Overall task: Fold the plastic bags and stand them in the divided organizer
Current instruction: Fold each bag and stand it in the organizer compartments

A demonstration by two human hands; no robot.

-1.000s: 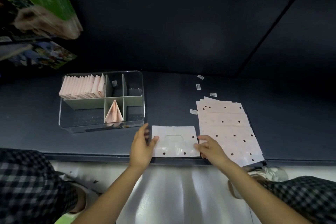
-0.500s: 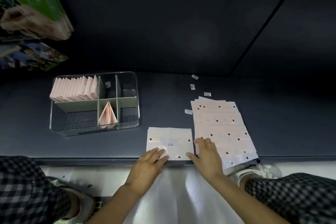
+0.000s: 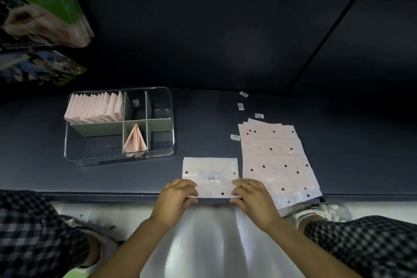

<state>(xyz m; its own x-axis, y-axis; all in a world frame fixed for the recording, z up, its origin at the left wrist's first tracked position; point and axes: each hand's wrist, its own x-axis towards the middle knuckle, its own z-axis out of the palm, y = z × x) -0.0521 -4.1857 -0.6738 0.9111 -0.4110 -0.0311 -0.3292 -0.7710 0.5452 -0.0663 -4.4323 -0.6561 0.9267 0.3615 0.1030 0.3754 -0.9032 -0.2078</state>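
Left hand [image 3: 174, 196] and right hand [image 3: 252, 196] each pinch the bag's [image 3: 211, 176] near corners at the tabletop [image 3: 135, 178] edge, probably to start a fold away from the person.

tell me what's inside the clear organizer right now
In the organizer, a row of folded pink bags stands in the back-left compartment, and one triangular folded bag in the front middle. A small label sits behind it. The other compartments look empty.

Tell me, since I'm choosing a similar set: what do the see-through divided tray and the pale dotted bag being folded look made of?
The clear divided organizer looks like rigid glossy acrylic or similar plastic: transparent walls, bright edge glints, with opaque grey-green dividers. The pale pink dotted bag looks like thin glossy plastic film: shiny wrinkles and a faintly showing cut-out handle.
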